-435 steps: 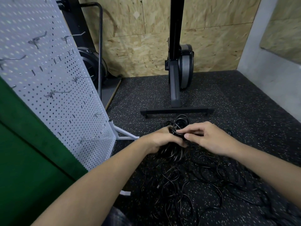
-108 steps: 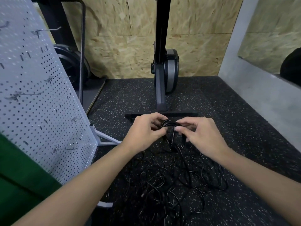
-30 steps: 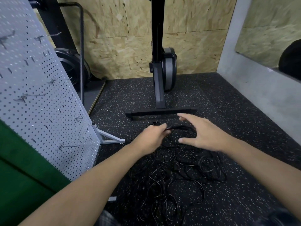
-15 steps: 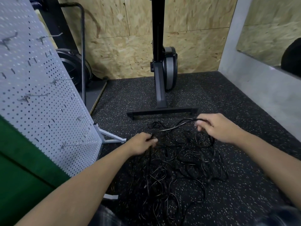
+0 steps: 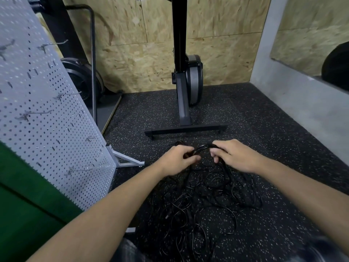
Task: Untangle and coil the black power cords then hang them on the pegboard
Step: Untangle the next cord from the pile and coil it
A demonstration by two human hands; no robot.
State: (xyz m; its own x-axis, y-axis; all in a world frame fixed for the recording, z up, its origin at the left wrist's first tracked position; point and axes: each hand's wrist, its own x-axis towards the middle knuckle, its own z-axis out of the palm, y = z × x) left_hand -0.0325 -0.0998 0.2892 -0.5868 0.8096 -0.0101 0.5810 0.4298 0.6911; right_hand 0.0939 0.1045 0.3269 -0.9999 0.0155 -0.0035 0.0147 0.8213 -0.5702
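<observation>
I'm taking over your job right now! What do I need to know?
Left hand grips a bunch of black cord; right hand grips it too, a short stretch arching between them.
The other cords lie in a tangled pile on the floor below the hands.
Pegboard stands to the left, its visible hooks bare.
Done: nothing hung, no finished coil in view.
Left: untangle, coil, hang.

pegboard (image 5: 47, 118) left | cords (image 5: 204, 201) on floor (image 5: 264, 129) | machine (image 5: 187, 87) behind

Left grip (image 5: 177, 157) and right grip (image 5: 235, 156) hold a black cord (image 5: 203, 147).
</observation>
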